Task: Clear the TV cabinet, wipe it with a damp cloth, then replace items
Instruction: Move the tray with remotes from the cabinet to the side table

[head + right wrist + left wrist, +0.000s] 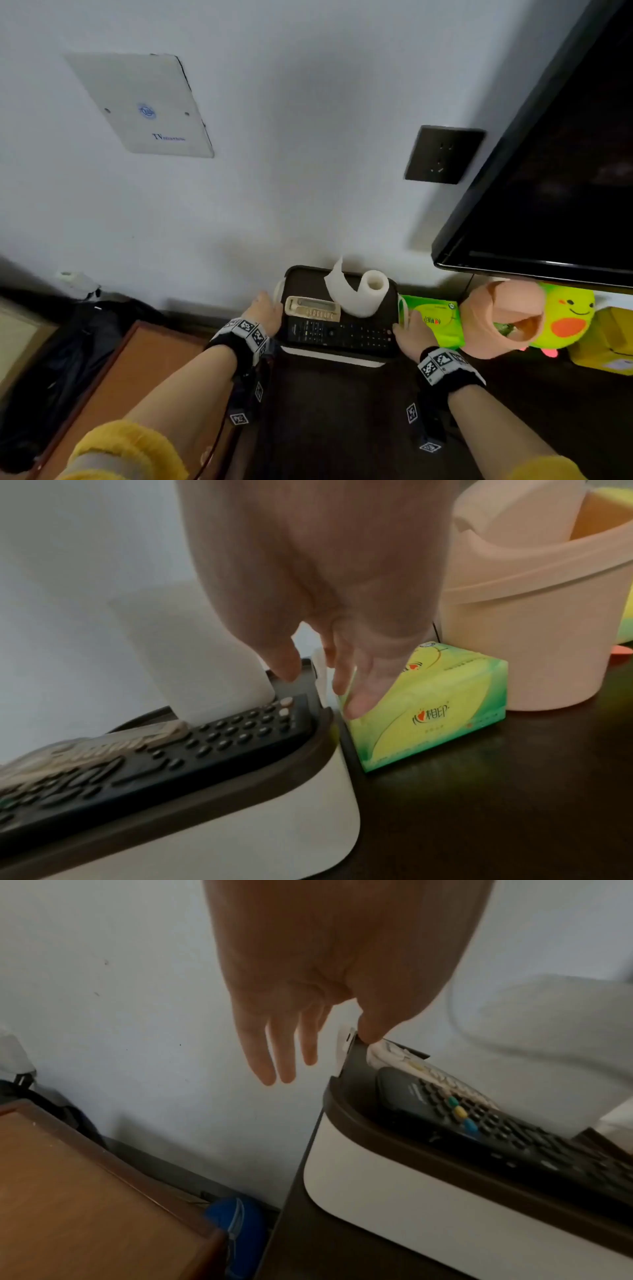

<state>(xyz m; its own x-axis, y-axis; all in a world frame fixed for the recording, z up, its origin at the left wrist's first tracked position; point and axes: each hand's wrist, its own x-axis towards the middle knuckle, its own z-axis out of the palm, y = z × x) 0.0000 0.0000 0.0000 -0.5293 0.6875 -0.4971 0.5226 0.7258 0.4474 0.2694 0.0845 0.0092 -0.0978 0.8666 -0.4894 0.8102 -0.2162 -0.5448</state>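
Dark TV cabinet tabletop [342,411]; white tray with brown rim [240,831] on it, near wall. Left hand [308,988], right hand [325,601] at tray ends, fingers loose, holding nothing. Risk: tilted lift topples upright paper roll [366,294], slides black remote [342,334] off.

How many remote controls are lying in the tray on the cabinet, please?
2. A black remote lies along the front of the tray, and a beige remote lies behind it, beside the paper roll. The roll could hide another one.
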